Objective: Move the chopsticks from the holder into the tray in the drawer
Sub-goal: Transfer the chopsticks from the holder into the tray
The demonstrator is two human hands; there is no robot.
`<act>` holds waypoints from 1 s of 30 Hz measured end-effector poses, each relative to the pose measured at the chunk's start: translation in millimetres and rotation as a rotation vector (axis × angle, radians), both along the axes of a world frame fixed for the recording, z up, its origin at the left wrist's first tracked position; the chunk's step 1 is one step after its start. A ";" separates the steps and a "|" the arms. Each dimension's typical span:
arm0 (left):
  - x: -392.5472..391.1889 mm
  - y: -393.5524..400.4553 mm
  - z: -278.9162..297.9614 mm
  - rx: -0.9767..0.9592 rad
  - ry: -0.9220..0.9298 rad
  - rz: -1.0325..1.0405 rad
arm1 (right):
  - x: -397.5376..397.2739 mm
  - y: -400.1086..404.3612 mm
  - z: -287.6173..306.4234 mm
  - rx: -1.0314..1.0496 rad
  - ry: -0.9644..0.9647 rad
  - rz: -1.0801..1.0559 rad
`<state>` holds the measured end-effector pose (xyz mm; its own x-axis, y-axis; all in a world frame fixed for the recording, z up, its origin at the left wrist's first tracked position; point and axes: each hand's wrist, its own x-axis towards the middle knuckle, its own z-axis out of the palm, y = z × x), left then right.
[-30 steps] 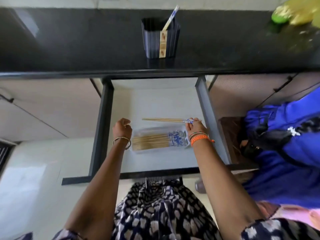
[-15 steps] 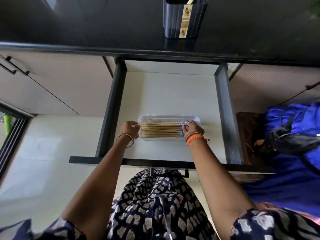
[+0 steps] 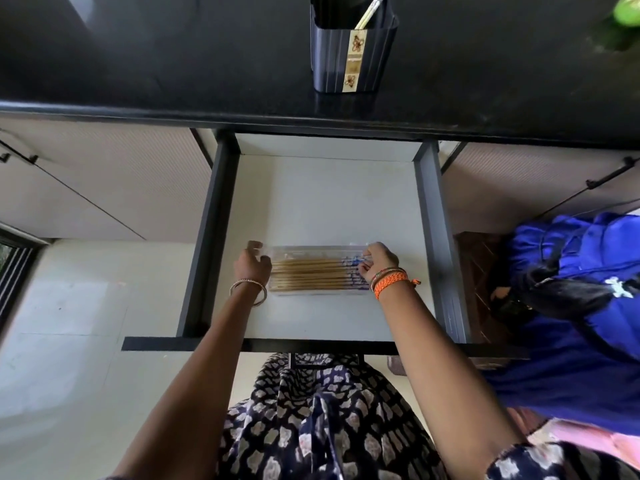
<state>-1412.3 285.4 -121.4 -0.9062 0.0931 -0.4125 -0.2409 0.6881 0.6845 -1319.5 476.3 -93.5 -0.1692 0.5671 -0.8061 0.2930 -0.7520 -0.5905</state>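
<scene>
A clear plastic tray [image 3: 311, 250] lies in the open white drawer [image 3: 325, 199]. Several wooden chopsticks [image 3: 308, 275] with blue patterned ends lie side by side in it. My left hand [image 3: 252, 265] rests at the tray's left end, fingers curled on its edge. My right hand [image 3: 377, 263] is at the right end, fingertips pinched on the blue ends of the chopsticks. A dark ribbed holder [image 3: 351, 46] stands on the black counter [image 3: 156, 64] above, with one chopstick [image 3: 370, 10] leaning out of it.
Dark drawer sides [image 3: 204, 244] and a black front rail [image 3: 277, 344] frame the drawer. A blue bag [image 3: 571, 299] sits at the right over a brown object. Closed cabinet fronts flank the drawer. A green thing [image 3: 627, 8] lies at the counter's far right.
My right hand has lowered the chopsticks it held above the tray into the tray with the others. My left hand stayed at the tray's left end.
</scene>
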 end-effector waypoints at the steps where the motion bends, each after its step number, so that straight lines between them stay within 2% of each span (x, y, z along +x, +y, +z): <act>1: -2.8 6.3 6.5 0.014 0.030 0.015 | -1.8 4.2 4.6 -0.007 0.016 -0.002; 5: -25.3 47.0 50.0 0.142 0.195 -0.005 | -34.5 29.9 43.4 0.020 0.217 0.046; 8: -61.7 99.8 101.7 0.281 0.371 -0.133 | -82.7 67.2 90.5 0.324 0.259 0.094; 11: -106.5 153.2 160.1 0.336 0.558 -0.260 | -130.6 111.2 136.9 0.648 0.296 0.190; 16: -170.6 202.4 206.6 0.234 0.783 -0.353 | -208.5 177.7 185.5 0.933 0.274 0.235; 19: -196.5 209.4 195.0 0.156 0.839 -0.402 | -252.1 209.8 188.2 0.976 0.242 0.303; 22: -214.0 212.2 177.6 0.112 0.847 -0.404 | -289.5 233.0 185.2 0.929 0.212 0.365; 30: -218.5 214.8 156.5 0.158 0.835 -0.373 | -325.7 258.6 179.7 0.780 0.200 0.468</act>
